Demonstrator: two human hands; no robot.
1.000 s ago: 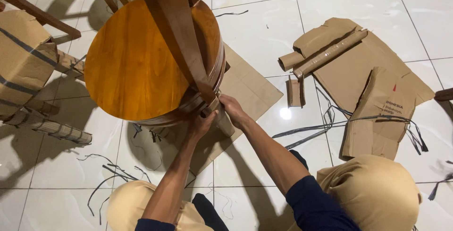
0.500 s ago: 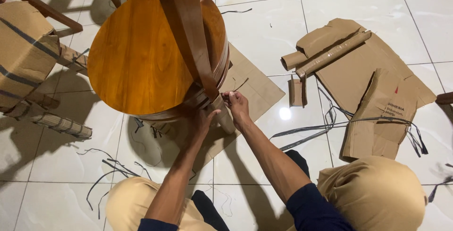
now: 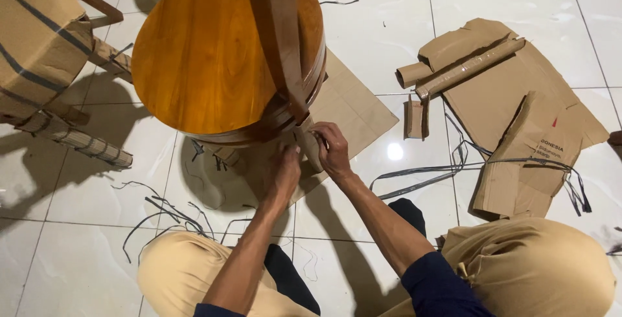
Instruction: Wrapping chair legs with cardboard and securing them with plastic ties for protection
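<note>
1. Cardboard wrapping [image 3: 310,140] on the foot of a wooden chair leg [image 3: 278,38] is what both hands work at; it sits at the near rim of the round wooden seat [image 3: 207,58], just over the flat cardboard sheet [image 3: 353,106] on the tiled floor [image 3: 382,32].
2. From the hands, the wrapping lies straight ahead and slightly up. The leg's long axis runs away from the person, toward the top of the view, so the wrapped end is the end nearest the grip.
3. The right hand [image 3: 332,152] is the nearer one: its fingers curl over the right side of the wrapping, clenched on it, wrist bent inward, forearm coming in from the lower right.
4. The left hand [image 3: 282,174] is just below and left of the wrapping, back of the hand to the camera, fingertips pressed in at its lower edge. Whether it pinches a piece or only pushes I cannot tell, since the fingers are hidden.
5. The two hands nearly touch, one on each side of the leg end.
6. Nearby are loose dark packing straps [image 3: 162,216] on the floor at the left, a heap of stripped cardboard [image 3: 512,96] well apart at the right, and another wrapped piece of furniture [image 3: 39,45] at the far left.
</note>
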